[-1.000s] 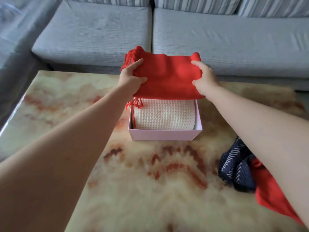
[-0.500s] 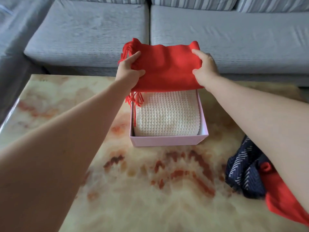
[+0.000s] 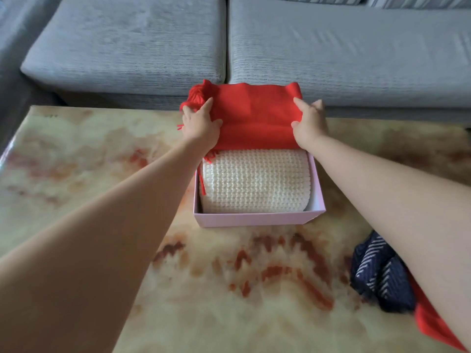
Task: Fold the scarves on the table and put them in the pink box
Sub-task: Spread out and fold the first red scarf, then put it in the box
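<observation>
Two hands: both reach far out over the surface (image 3: 76, 174), one at each end of the red scarf (image 3: 254, 118).
Left hand (image 3: 201, 126): its grip is clamped on the left end of the red scarf. The thumb and first finger lie on top, and the other fingers curl round the edge by the tassels (image 3: 197, 95).
Right hand (image 3: 309, 123): its grip is clamped on the right end of the red scarf. The thumb and first finger press on top, and the other fingers are curled at the side.
Red scarf: it is folded flat and covers the far half of the pink box (image 3: 254, 220). I cannot tell if it rests on the box or is held just above it.
Tassels: a bunch sits at the far left corner of the red scarf. A few thin red strings hang down inside the left wall of the box, just beside the white scarf (image 3: 254, 184).
White scarf: knitted and folded, it lies inside the pink box and fills the near part. Its far edge is hidden under the red scarf.
Pink box: it is open at the top and stands on the surface, near the far edge.
Blue scarf (image 3: 379, 273): dark blue with white stripes, it lies crumpled on the surface at the near right, well apart from the box. The right arm hides part of it.
Red cloth (image 3: 433, 327): it touches the blue scarf and lies at the near right corner.
Surface: it is shiny, cream with red-brown marks.
Sofa (image 3: 127, 47): it is grey and stands behind the surface.
</observation>
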